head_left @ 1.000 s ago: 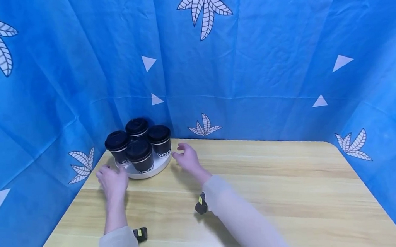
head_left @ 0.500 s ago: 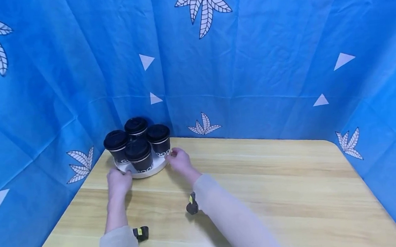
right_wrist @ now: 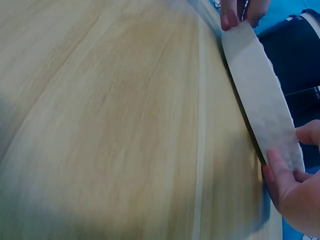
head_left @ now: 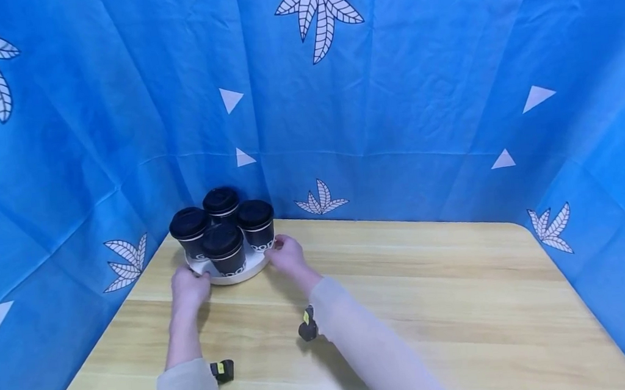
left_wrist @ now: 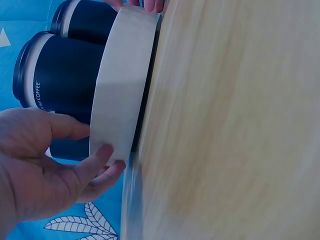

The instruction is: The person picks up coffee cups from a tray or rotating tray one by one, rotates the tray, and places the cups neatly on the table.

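Note:
A round white tray [head_left: 236, 279] carries several black lidded paper coffee cups, among them a front cup [head_left: 224, 251] and a right-hand cup [head_left: 257, 227]. My left hand [head_left: 189, 288] grips the tray's near left rim, thumb over the edge and fingers against the outer wall [left_wrist: 122, 85]. On the opposite side my right hand [head_left: 286, 255] holds the rim the same way; its fingers press the wall [right_wrist: 260, 95] from outside in the right wrist view. A narrow dark strip shows beneath the tray in both wrist views. The cups stand upright, and the rear cup [head_left: 221, 203] is partly hidden.
The tray is at the far left corner of a light wooden table [head_left: 436, 295]. Blue curtain [head_left: 392, 91] with white leaf prints hangs close behind and at both sides. Dark wrist devices [head_left: 307, 325] are worn at both sleeves.
Both hands have come in from beside the tray and taken hold of its rim. Over the last half second the tray and cups have shifted slightly to the right.

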`<control>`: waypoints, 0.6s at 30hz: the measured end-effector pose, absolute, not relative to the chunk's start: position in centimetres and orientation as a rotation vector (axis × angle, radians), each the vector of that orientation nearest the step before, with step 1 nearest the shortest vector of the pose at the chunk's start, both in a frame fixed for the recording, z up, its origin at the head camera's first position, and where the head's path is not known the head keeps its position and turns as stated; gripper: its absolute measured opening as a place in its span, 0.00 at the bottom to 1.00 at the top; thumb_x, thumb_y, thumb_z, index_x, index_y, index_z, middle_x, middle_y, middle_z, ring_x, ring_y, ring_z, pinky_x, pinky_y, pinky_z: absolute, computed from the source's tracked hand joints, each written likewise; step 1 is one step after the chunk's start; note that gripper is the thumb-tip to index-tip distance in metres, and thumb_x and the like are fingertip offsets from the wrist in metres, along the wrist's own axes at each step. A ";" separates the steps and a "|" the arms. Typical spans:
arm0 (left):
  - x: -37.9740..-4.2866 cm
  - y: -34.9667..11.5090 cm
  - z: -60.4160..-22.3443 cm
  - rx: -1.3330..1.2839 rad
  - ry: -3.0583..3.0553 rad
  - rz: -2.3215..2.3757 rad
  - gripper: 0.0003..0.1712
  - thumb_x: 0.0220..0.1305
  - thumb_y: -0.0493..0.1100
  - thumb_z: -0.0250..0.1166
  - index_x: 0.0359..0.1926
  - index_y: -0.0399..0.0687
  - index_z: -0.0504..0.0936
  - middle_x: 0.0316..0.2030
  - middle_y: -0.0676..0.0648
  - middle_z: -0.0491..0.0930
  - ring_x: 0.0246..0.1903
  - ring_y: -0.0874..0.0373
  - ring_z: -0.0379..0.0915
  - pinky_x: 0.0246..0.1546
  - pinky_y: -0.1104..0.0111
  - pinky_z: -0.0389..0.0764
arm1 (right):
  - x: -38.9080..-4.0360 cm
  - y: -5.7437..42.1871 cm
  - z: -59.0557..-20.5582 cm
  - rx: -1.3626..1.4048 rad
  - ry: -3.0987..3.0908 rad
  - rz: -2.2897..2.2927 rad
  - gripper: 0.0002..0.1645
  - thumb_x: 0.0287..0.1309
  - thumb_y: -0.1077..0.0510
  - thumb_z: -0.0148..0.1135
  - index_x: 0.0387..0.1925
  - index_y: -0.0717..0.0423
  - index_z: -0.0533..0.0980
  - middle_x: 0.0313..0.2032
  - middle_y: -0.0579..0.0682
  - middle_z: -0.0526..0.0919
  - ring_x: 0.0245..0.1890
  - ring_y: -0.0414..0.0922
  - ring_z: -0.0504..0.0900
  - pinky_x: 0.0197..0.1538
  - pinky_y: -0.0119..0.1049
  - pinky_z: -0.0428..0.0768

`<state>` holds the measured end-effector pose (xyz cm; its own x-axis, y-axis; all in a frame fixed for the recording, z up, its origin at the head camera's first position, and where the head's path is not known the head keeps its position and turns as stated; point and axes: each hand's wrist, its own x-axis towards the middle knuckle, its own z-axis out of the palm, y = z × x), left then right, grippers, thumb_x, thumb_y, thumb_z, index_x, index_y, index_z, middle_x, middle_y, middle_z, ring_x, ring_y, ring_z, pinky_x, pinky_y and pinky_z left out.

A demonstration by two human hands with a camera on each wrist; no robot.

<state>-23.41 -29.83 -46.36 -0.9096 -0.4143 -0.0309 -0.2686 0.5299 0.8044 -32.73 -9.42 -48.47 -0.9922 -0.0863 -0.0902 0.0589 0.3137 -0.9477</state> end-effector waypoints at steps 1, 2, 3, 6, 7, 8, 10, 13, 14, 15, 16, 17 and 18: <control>-23.4 -29.7 -46.3 0.574 -2.603 -1.323 0.25 0.67 0.35 0.56 0.57 0.15 0.70 0.53 0.19 0.74 0.52 0.29 0.73 0.61 0.39 0.71 | -32.7 -9.2 -48.5 -0.021 2.439 -1.774 0.35 0.59 0.63 0.67 0.68 0.66 0.72 0.59 0.60 0.81 0.57 0.51 0.79 0.64 0.43 0.78; -23.5 -29.5 -46.3 0.567 -2.607 -1.322 0.25 0.67 0.35 0.57 0.57 0.15 0.70 0.52 0.19 0.74 0.52 0.29 0.73 0.61 0.39 0.72 | -32.8 -9.0 -48.5 -0.018 2.439 -1.774 0.35 0.59 0.63 0.67 0.68 0.66 0.72 0.59 0.60 0.81 0.57 0.51 0.79 0.64 0.43 0.79; -23.5 -29.4 -46.2 0.562 -2.608 -1.321 0.25 0.66 0.35 0.57 0.57 0.15 0.70 0.52 0.19 0.75 0.52 0.30 0.73 0.60 0.40 0.72 | -32.8 -8.7 -48.4 -0.019 2.440 -1.769 0.36 0.59 0.63 0.67 0.68 0.66 0.71 0.59 0.60 0.81 0.57 0.51 0.79 0.63 0.43 0.79; -23.6 -28.7 -46.3 0.537 -2.615 -1.336 0.25 0.67 0.35 0.57 0.57 0.15 0.70 0.52 0.21 0.75 0.51 0.32 0.73 0.60 0.41 0.72 | -32.8 -7.7 -48.5 -0.027 2.441 -1.760 0.37 0.58 0.63 0.67 0.69 0.67 0.70 0.59 0.60 0.80 0.57 0.52 0.79 0.62 0.43 0.80; -23.6 -28.4 -46.2 0.529 -2.617 -1.346 0.25 0.67 0.34 0.57 0.57 0.15 0.70 0.52 0.21 0.75 0.51 0.32 0.73 0.60 0.41 0.72 | -32.8 -7.3 -48.4 -0.032 2.444 -1.761 0.38 0.58 0.63 0.67 0.69 0.67 0.70 0.59 0.61 0.80 0.57 0.52 0.79 0.62 0.43 0.80; -23.7 -28.1 -46.1 0.518 -2.622 -1.360 0.25 0.67 0.34 0.57 0.58 0.15 0.69 0.52 0.21 0.75 0.51 0.33 0.72 0.61 0.41 0.72 | -32.8 -6.9 -48.3 -0.034 2.447 -1.760 0.38 0.57 0.63 0.68 0.69 0.67 0.70 0.59 0.61 0.80 0.57 0.52 0.79 0.62 0.43 0.80; -24.0 -27.5 -46.0 0.488 -2.630 -1.380 0.25 0.67 0.33 0.57 0.58 0.15 0.68 0.53 0.21 0.74 0.51 0.33 0.72 0.61 0.41 0.72 | -32.9 -6.1 -48.2 -0.032 2.449 -1.761 0.39 0.56 0.63 0.68 0.69 0.68 0.69 0.59 0.62 0.80 0.56 0.53 0.79 0.60 0.42 0.81; -24.3 -26.4 -46.0 0.458 -2.655 -1.405 0.25 0.66 0.32 0.57 0.59 0.15 0.68 0.53 0.22 0.74 0.51 0.33 0.73 0.59 0.41 0.74 | -32.7 -4.6 -48.2 -0.013 2.459 -1.746 0.39 0.55 0.63 0.68 0.69 0.68 0.69 0.58 0.62 0.80 0.55 0.53 0.79 0.58 0.42 0.82; -24.4 -26.1 -46.0 0.445 -2.665 -1.400 0.24 0.66 0.32 0.58 0.58 0.16 0.69 0.52 0.22 0.75 0.50 0.34 0.73 0.58 0.41 0.75 | -32.7 -4.1 -48.2 -0.006 2.460 -1.739 0.40 0.55 0.63 0.68 0.69 0.68 0.69 0.58 0.62 0.80 0.55 0.53 0.79 0.57 0.42 0.83; -24.5 -25.7 -46.0 0.435 -2.673 -1.398 0.23 0.65 0.31 0.58 0.57 0.16 0.69 0.51 0.23 0.75 0.49 0.34 0.74 0.57 0.42 0.76 | -32.6 -3.6 -48.3 -0.004 2.464 -1.733 0.40 0.55 0.63 0.68 0.69 0.69 0.68 0.58 0.62 0.80 0.55 0.53 0.79 0.56 0.42 0.83; -24.6 -25.3 -46.0 0.428 -2.685 -1.389 0.23 0.65 0.31 0.58 0.56 0.17 0.70 0.50 0.24 0.76 0.48 0.35 0.74 0.56 0.43 0.77 | -32.5 -3.0 -48.3 -0.003 2.468 -1.728 0.41 0.54 0.63 0.68 0.70 0.69 0.68 0.58 0.62 0.80 0.55 0.53 0.79 0.56 0.42 0.83; -24.8 -25.0 -46.0 0.414 -2.694 -1.375 0.22 0.64 0.31 0.59 0.55 0.17 0.72 0.49 0.24 0.77 0.46 0.36 0.74 0.54 0.43 0.77 | -32.5 -2.5 -48.3 -0.002 2.470 -1.725 0.41 0.54 0.63 0.68 0.70 0.70 0.68 0.58 0.63 0.80 0.55 0.53 0.79 0.56 0.42 0.83; -24.9 -24.6 -45.9 0.400 -2.703 -1.356 0.20 0.64 0.31 0.59 0.54 0.18 0.73 0.47 0.25 0.77 0.45 0.37 0.75 0.53 0.44 0.78 | -32.4 -2.0 -48.2 -0.002 2.475 -1.723 0.42 0.54 0.63 0.68 0.70 0.70 0.68 0.58 0.63 0.79 0.55 0.53 0.79 0.56 0.43 0.83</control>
<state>-24.92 -24.59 -45.95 -0.9615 -0.2726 -0.0352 -0.1912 0.5713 0.7982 -32.42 -2.01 -48.24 -0.9921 -0.0729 -0.1023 0.0707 0.3494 -0.9343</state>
